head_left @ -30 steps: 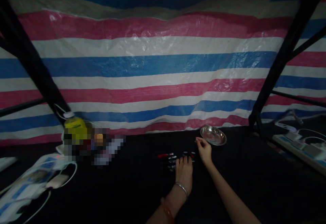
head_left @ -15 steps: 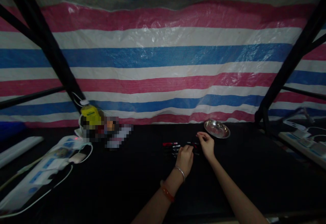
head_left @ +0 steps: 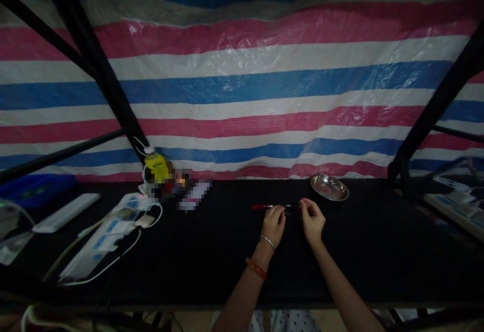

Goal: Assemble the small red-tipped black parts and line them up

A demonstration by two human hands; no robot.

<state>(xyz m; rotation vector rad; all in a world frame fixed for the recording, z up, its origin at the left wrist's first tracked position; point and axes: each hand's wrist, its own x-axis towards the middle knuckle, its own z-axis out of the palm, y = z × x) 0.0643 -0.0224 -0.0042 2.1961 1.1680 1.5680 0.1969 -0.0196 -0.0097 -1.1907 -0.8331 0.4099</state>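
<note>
Several small red and black sticks (head_left: 264, 206) lie in a cluster on the black table cover (head_left: 212, 251). My left hand (head_left: 274, 223), with a silver bangle and an orange band at the wrist, rests at the cluster's near edge with curled fingers. My right hand (head_left: 313, 219) is just to the right, its fingertips pinched together at the cluster's right end. The hands nearly meet over a dark stick (head_left: 291, 210). It is too dim to see whether either hand grips one.
A round steel dish (head_left: 328, 187) sits just beyond my right hand. At the back left stand a yellow bottle (head_left: 156, 166), a white power strip with cables (head_left: 109, 231) and a white bar (head_left: 66, 212). Black frame posts (head_left: 109, 85) and a striped tarp (head_left: 242, 95) close the back.
The view has pulled back and tilted down, showing the table's front edge. My hands have drawn closer together over the sticks, and the left hand's fingers have curled.
</note>
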